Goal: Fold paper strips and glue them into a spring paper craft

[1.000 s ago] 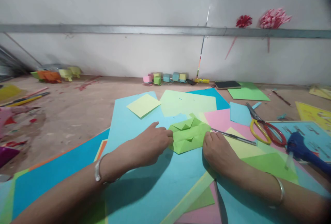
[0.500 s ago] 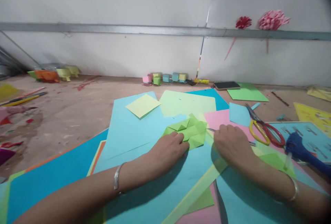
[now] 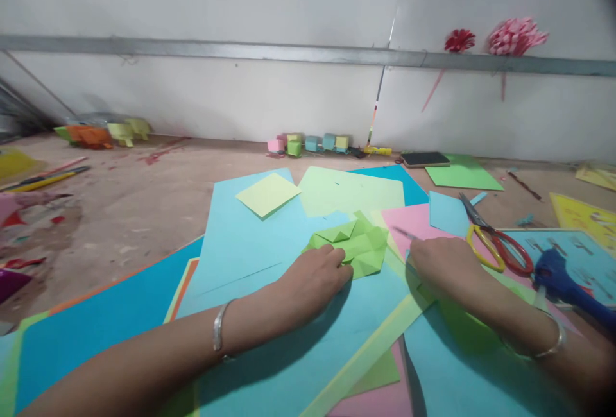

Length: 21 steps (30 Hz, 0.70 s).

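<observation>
My left hand [image 3: 312,276] presses a folded, creased bright green paper [image 3: 363,247] onto a large light blue sheet [image 3: 250,244], thumb and fingers gathered at its near left edge. To the right, my right hand [image 3: 447,269] is closed, its fingers curled down over the papers. A slim, pointed metallic tool [image 3: 403,232], blurred, sticks out from that hand toward the folded paper; its exact kind is unclear. Partly hidden below the right hand is another green paper [image 3: 466,327]. A pale green strip [image 3: 370,353] runs diagonally between my hands.
Red-and-yellow-handled scissors [image 3: 495,247] and a blue glue gun [image 3: 563,282] lie at right. A pale yellow square [image 3: 268,194] rests on the blue sheet. Further back are a phone [image 3: 424,159] and small paper blocks [image 3: 312,144]; paper flowers [image 3: 516,37] hang on the wall rail.
My right hand has moved right and slightly nearer me, away from the folded paper. Green paper now shows farther left beneath it. The tool's tip has shifted slightly. My left hand stays in place.
</observation>
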Available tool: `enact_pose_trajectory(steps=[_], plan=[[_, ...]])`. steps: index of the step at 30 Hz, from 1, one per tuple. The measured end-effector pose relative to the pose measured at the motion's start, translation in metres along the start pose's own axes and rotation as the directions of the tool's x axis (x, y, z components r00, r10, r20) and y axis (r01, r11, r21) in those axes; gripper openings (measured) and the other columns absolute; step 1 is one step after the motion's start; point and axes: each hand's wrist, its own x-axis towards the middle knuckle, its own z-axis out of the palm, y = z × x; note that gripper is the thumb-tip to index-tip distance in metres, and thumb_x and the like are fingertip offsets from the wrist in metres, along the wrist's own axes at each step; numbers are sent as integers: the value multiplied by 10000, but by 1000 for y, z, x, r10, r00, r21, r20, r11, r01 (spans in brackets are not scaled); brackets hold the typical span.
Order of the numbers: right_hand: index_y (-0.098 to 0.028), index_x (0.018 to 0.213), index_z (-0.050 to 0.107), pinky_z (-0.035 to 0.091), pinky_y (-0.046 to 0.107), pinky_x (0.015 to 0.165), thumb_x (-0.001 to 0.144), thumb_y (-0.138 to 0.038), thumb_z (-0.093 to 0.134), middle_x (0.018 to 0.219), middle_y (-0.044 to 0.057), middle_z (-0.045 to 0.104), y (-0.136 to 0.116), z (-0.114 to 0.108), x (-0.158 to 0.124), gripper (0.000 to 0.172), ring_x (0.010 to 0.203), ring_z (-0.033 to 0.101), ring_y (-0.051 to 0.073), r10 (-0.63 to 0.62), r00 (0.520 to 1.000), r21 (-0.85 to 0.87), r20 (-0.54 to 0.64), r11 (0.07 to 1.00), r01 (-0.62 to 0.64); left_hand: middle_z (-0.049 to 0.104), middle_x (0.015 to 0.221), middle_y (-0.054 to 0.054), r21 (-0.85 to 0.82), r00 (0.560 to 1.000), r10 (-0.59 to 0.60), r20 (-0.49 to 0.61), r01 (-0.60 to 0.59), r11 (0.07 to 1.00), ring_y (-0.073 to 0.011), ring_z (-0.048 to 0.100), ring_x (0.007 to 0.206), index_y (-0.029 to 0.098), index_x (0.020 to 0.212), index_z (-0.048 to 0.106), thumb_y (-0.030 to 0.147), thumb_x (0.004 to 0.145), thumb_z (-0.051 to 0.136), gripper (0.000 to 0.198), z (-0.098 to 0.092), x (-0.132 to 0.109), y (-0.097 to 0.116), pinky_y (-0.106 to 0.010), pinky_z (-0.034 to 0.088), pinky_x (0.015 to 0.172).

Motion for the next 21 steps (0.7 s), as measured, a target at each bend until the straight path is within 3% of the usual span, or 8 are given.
enact_pose_trajectory(steps=[4,8,9,11,13,14,17,21], plan=[[-55,937,631,241,270,480,754,24,495,545,78,584,-2,-4,-2,242,508,592,215,54,997,-12,-59,998,-54,583,823,-57,8,1000,0,8,0,1000,-219,545,726,177,861,618,154,875,595,35,-1,-1,1,-328,396,571],[-138,826,607,285,297,561,833,0,463,724,86,611,-15,-4,-6,199,673,574,210,-119,975,-9,-186,993,119,594,885,-67,-38,1000,-27,-8,27,999,-234,561,800,180,895,633,264,891,626,84,-3,1,1,-335,428,633],[-149,851,610,300,303,594,838,0,471,788,86,617,-19,-2,-6,203,722,562,212,-210,944,-22,-255,977,211,598,910,-73,-51,999,-36,-6,36,998,-241,566,827,179,903,636,301,889,635,122,-3,2,1,-343,438,656],[-157,927,615,318,314,647,833,11,492,883,91,621,-25,5,-4,228,795,539,223,-384,821,-79,-423,918,389,603,954,-84,-64,999,-41,-4,41,997,-252,571,865,167,915,632,355,876,655,194,-2,5,-1,-359,453,696],[-147,945,617,323,324,674,837,9,507,919,103,626,-29,13,1,219,839,526,237,-475,692,-125,-544,861,493,602,970,-90,-65,999,-37,-10,37,997,-258,571,880,151,921,617,384,860,671,247,1,7,-2,-372,461,722],[-140,916,620,321,326,683,842,5,511,920,108,629,-29,16,4,195,856,522,241,-484,666,-124,-567,850,512,601,971,-92,-65,999,-40,-11,39,997,-261,569,884,145,920,610,396,853,677,269,2,8,-3,-376,463,730],[-146,798,613,305,327,689,852,-13,531,866,94,635,-28,24,13,165,846,515,230,-483,673,-81,-561,841,535,603,980,-99,-63,998,-67,2,67,996,-267,568,895,137,920,599,414,842,686,300,4,9,-3,-385,466,753],[-161,740,594,283,323,677,848,-23,533,787,63,631,-25,28,17,185,783,511,207,-466,719,-6,-515,841,541,606,1036,-120,-64,988,-150,26,151,986,-272,579,907,130,943,606,354,841,693,262,-1,10,-1,-374,469,740]])
